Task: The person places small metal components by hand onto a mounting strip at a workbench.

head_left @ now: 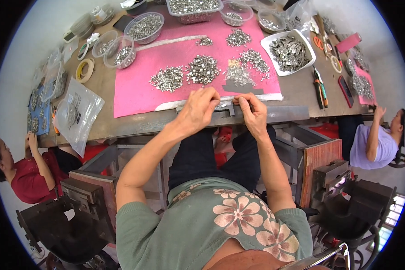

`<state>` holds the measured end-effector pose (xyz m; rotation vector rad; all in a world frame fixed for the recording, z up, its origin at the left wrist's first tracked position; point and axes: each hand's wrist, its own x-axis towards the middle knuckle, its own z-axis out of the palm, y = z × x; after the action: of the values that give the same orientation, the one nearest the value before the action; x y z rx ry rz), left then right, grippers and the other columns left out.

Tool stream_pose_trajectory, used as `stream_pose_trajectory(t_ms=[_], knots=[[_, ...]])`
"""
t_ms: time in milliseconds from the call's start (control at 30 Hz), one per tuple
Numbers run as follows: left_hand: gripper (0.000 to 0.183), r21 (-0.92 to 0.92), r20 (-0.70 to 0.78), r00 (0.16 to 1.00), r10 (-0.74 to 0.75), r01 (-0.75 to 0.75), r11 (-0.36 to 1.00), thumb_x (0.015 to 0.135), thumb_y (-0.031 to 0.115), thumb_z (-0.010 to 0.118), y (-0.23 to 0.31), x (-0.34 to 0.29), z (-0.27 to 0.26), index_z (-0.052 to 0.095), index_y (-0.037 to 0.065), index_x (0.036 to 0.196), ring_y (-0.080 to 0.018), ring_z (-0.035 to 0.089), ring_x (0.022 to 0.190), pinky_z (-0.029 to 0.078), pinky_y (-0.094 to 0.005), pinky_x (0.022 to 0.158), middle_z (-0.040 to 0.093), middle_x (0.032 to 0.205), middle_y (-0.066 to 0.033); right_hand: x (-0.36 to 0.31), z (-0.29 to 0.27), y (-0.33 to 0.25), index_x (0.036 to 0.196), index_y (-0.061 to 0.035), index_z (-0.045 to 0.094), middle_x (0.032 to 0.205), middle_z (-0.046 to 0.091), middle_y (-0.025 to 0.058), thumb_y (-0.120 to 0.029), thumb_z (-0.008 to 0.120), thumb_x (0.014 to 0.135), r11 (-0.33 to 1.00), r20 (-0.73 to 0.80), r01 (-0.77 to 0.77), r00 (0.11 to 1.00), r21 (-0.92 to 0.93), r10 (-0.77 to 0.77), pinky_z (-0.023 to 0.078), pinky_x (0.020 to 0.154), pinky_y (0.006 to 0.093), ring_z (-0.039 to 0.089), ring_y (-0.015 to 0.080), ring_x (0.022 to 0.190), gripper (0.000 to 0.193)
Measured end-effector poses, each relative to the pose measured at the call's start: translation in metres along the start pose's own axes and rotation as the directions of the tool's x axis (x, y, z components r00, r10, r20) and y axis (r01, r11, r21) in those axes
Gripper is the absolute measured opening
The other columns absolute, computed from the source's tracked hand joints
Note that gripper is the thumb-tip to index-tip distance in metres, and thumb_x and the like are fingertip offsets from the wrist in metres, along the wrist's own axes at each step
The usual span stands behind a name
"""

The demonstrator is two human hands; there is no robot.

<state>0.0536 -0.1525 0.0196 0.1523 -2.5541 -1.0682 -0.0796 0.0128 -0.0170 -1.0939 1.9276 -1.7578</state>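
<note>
My left hand (pixel 196 109) is closed in a pinch above a small grey metal fixture (pixel 231 109) at the table's front edge. On the fixture's right side, my right hand (pixel 253 116) has its thumb and fingers pressed together. Whatever either hand pinches is too small or hidden to make out. Right beyond them, a pile of thin silvery pins (pixel 238 76) lies by a dark grey flat piece (pixel 243 88) on the pink mat (pixel 137 96). Two heaps of small shiny metal parts, one brighter (pixel 167 79) and one darker (pixel 202 69), sit to the left of the pins.
A white tray (pixel 266 41) of metal parts stands right of the mat, near pliers (pixel 319 88) and a red phone (pixel 345 91). Tubs of parts (pixel 145 28) line the back. Tape (pixel 84 70) and a plastic bag (pixel 80 110) lie left. Co-workers sit at both sides.
</note>
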Motion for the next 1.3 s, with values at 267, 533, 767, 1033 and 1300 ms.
stream_pose_trajectory(t_ms=[267,533,767,1033,1300], knots=[[0.009,0.030,-0.170,0.981,0.089,-0.085,0.996,0.084,-0.002,0.060,-0.002,-0.008,0.020,0.055,-0.001,0.092,-0.0302,0.054,0.084,0.043,-0.0390,0.076,0.055,0.090,-0.0123,-0.002,-0.001,0.005,0.099,0.0051,0.064,0.090,0.064,0.0054,-0.007,0.056,0.098,0.998,-0.030,-0.003,1.000,0.060,0.005,0.049,0.080,0.0250,0.062,0.0117,0.085,0.015],[0.014,0.130,-0.159,0.975,0.155,-0.135,0.982,0.081,-0.006,0.061,0.000,-0.009,0.022,0.055,-0.001,0.092,-0.0326,0.054,0.084,0.045,-0.0403,0.075,0.055,0.090,-0.0142,0.000,0.002,0.004,0.094,0.0028,0.066,0.083,0.067,0.0076,-0.009,0.059,0.095,0.998,-0.083,0.029,0.996,0.047,-0.025,0.051,0.073,0.0265,0.066,0.0143,0.080,0.014],[0.017,0.211,-0.155,0.971,0.182,-0.147,0.966,0.079,-0.005,0.064,0.006,-0.010,0.021,0.057,-0.001,0.094,-0.0331,0.056,0.087,0.047,-0.0406,0.076,0.056,0.093,-0.0147,0.001,0.002,0.001,0.093,0.0032,0.065,0.082,0.067,0.0077,-0.007,0.058,0.095,0.999,-0.093,0.038,0.995,-0.005,-0.038,0.050,0.071,0.0267,0.065,0.0140,0.077,0.012],[0.014,0.332,-0.278,0.918,0.284,-0.186,0.925,0.081,0.007,0.070,0.011,-0.021,0.019,0.064,0.004,0.093,-0.0291,0.059,0.085,0.044,-0.0435,0.083,0.063,0.092,-0.0112,0.055,-0.003,-0.022,0.091,0.0021,0.064,0.082,0.063,0.0114,-0.005,0.061,0.090,0.901,0.046,0.255,0.966,-0.352,-0.256,0.048,0.067,0.0305,0.062,0.0215,0.073,0.008],[0.008,0.323,-0.405,0.901,0.155,-0.017,0.946,0.085,0.014,0.065,-0.088,0.092,-0.039,0.067,0.008,0.090,-0.0278,0.058,0.079,0.041,-0.0426,0.080,0.065,0.081,-0.0080,0.188,0.039,0.020,0.086,-0.0011,0.066,0.084,0.064,0.0174,-0.017,0.070,0.083,0.738,0.126,0.278,0.959,-0.615,-0.256,0.050,0.073,0.0446,0.064,0.0350,0.080,0.017]])
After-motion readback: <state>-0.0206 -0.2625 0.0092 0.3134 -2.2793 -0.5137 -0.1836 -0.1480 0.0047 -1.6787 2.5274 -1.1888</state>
